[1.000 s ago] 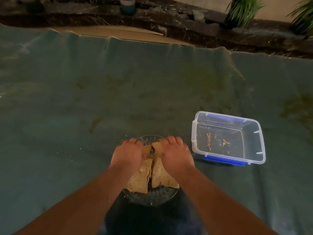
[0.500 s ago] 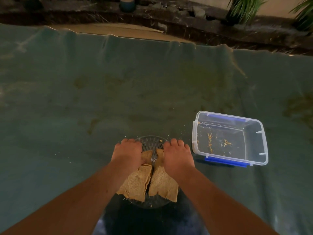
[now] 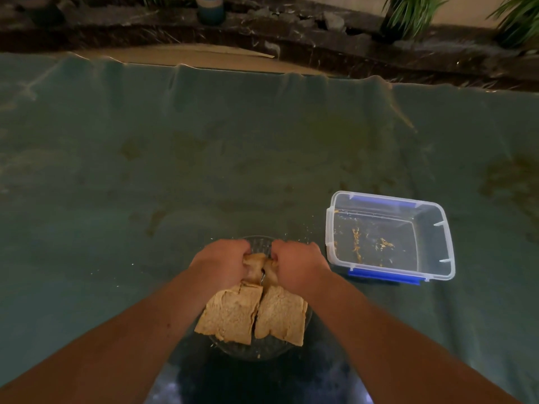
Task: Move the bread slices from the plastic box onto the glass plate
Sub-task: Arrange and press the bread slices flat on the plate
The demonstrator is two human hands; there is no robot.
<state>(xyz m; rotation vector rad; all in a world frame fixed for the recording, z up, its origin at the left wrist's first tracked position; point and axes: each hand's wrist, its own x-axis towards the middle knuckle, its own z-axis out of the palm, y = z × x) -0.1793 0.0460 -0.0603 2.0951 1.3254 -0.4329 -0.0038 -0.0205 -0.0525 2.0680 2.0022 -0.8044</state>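
— So, head view: what are your hands doing at lower centre?
— Your left hand (image 3: 221,262) and right hand (image 3: 297,265) are each closed on the far end of a bread slice (image 3: 230,312), probably to settle both side by side on the glass plate (image 3: 259,349)

— Anything around, anything blocking?
— The plastic box (image 3: 389,237), right of centre, holds only crumbs. Nothing obstructs you on the green cloth (image 3: 204,156); plants (image 3: 414,10) sit upper right

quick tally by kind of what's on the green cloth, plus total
bread slices: 2
glass plate: 1
plastic box: 1
total: 4
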